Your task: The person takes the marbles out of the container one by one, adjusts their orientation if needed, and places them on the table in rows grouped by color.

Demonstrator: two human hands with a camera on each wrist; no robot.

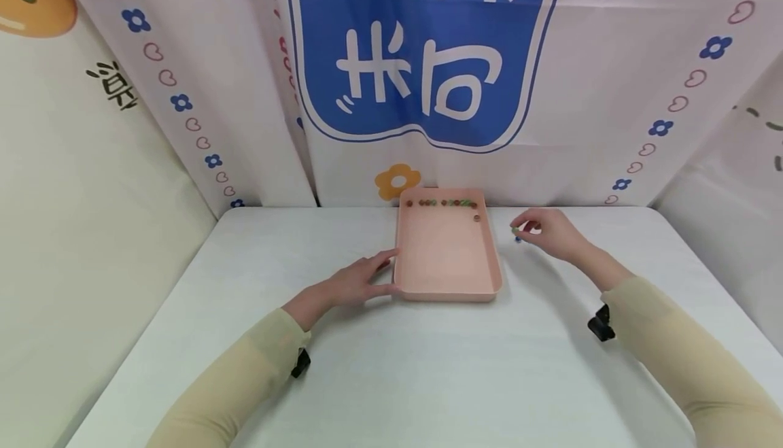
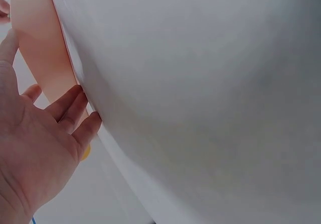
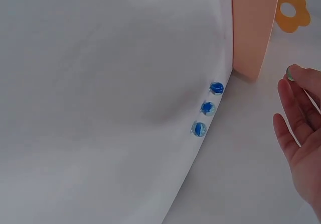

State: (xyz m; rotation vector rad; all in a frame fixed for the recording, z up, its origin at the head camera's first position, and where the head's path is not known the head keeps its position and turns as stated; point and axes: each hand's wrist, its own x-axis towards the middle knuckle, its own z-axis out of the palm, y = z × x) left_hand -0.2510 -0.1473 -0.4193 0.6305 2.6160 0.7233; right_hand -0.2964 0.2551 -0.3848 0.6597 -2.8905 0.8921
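A pink rectangular tray [image 1: 449, 296] lies on the white table. My left hand [image 1: 357, 281] rests against its left wall, thumb and fingers spread; in the left wrist view the fingertips meet the wall. To the right of the tray, my right hand [image 1: 553, 232] pinches a small green glass marble [image 3: 290, 73] between thumb and index finger. Three blue and clear glass marbles [image 3: 207, 108] sit in a line on the table near the tray's right side. Inside the tray, several small brown and green marbles [image 1: 457, 202] form a row along the back wall, with one brown marble [image 1: 476, 218] in front of the row's right end.
A white curtain [image 1: 550, 162] with a blue printed panel [image 1: 422, 67] hangs right behind the table's back edge. White cloth walls [image 1: 92, 183] stand on both sides. The front of the table [image 1: 440, 380] stretches out between the two forearms.
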